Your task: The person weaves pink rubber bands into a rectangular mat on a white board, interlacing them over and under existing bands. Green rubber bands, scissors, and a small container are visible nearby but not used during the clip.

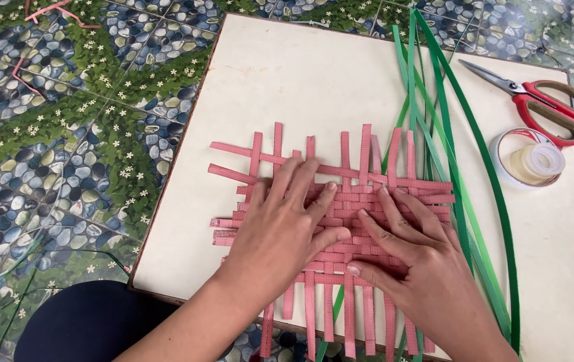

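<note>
A woven mat of pink plastic strips [360, 164] lies on a cream board [313, 74]. My left hand [283, 224] lies flat on the mat's left-middle, fingers spread and pressing the weave. Beside it my right hand [421, 261] rests on the right-middle, fingertips on the pink strips close to the left hand's fingers. Neither hand grips anything. Loose pink strip ends stick out on all sides of the mat. Several long green strips [448, 134] lie along the mat's right edge, partly under my right hand.
Red-handled scissors [541, 104] and a roll of clear tape [531, 161] lie at the board's right side. The board sits on a floor patterned with pebbles and leaves [66, 147]. Pink scraps [45, 13] lie at the top left. A dark-clothed knee [86, 322] is at bottom left.
</note>
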